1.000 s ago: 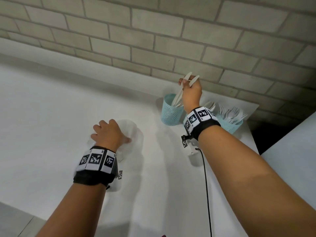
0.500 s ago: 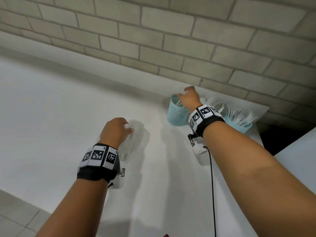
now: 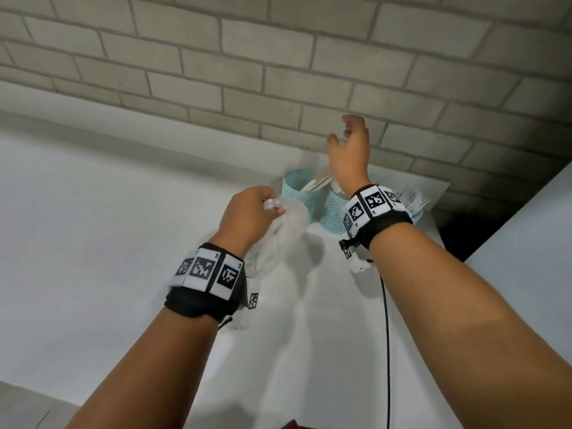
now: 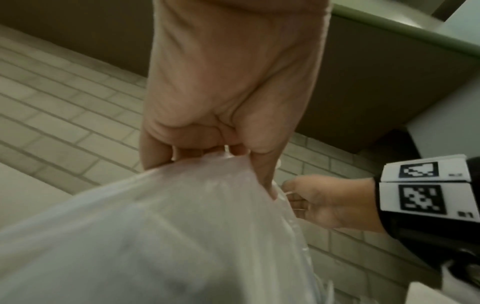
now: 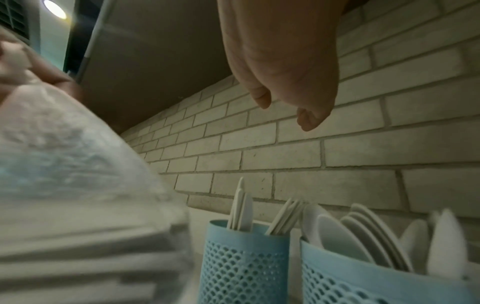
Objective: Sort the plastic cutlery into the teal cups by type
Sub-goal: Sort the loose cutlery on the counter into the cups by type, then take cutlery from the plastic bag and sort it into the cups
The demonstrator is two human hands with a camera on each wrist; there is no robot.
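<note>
Three teal mesh cups stand at the table's back right corner. The left cup (image 3: pixel 295 193) (image 5: pixel 244 265) holds white knives (image 5: pixel 240 207). White spoons (image 5: pixel 363 232) fill the middle cup (image 3: pixel 332 213) (image 5: pixel 363 283). The third cup (image 3: pixel 417 214), with forks, is mostly hidden behind my right wrist. My right hand (image 3: pixel 343 131) (image 5: pixel 285 111) hovers above the cups, fingers loose, holding nothing. My left hand (image 3: pixel 269 205) (image 4: pixel 221 156) grips the top of a clear plastic bag (image 3: pixel 284 236) (image 4: pixel 155 236), which hangs just left of the cups. What the bag holds is too blurred to tell.
A brick wall (image 3: pixel 278 72) rises right behind the cups. The white table (image 3: pixel 93 243) ends just right of them, with a dark gap (image 3: pixel 458 236) and another white surface (image 3: pixel 526 274) beyond. A black cable (image 3: pixel 387 335) hangs from my right wrist.
My right hand lowered the knives into the left cup, let go and rose empty. My left hand gripped the bag and lifted it off the table toward the cups.
</note>
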